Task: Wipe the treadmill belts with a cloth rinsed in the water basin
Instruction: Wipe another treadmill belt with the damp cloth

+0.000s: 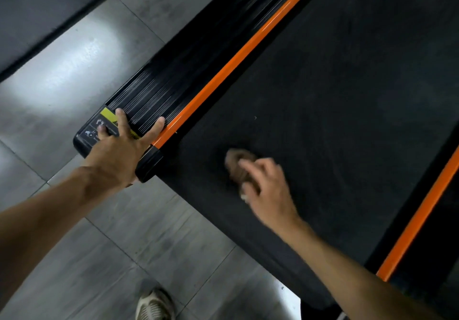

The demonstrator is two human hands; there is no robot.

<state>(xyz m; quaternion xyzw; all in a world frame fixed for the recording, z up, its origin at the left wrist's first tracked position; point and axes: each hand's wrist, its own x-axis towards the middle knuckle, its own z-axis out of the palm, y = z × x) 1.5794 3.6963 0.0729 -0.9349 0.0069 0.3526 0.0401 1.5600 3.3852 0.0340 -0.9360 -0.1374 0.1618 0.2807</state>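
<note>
Head view: looking down at the near end of a treadmill, both bare arms reaching in from the near edge.
Right fingers: the fingers (pixel 250 168) curl over a bunched brown cloth (pixel 237 162) and press it down; motion blur hides whether the thumb pinches underneath.
Right hand: the right hand (pixel 268 188) grips the cloth on the treadmill belt (pixel 335 101), toward the belt's near left part.
Left fingers: spread wide and straight, tips lying on the ribbed black side rail (pixel 178 71) and its yellow warning label (pixel 108 116).
Left hand: the left hand (pixel 119 150) rests flat on the rail's near end, holding nothing; it looks like a brace for the leaning body.
Belt: dark and matte, running away to the far right between two orange strips (pixel 238 58), one on the left, one on the right.
Water basin: not in view.
Surroundings: grey floor tiles (pixel 62 71) on the left and near side, a dark mat (pixel 37 9) at the far left, one shoe (pixel 154 304) at the near edge.
Step in hand: most likely a wiping stroke across the belt.
Doing it well: keep the cloth flat under the fingers rather than balled, so more of it meets the belt; work in overlapping passes from the left orange strip to the right one; keep weight on the braced hand so pressure stays even; rinse once the cloth drags or streaks.
</note>
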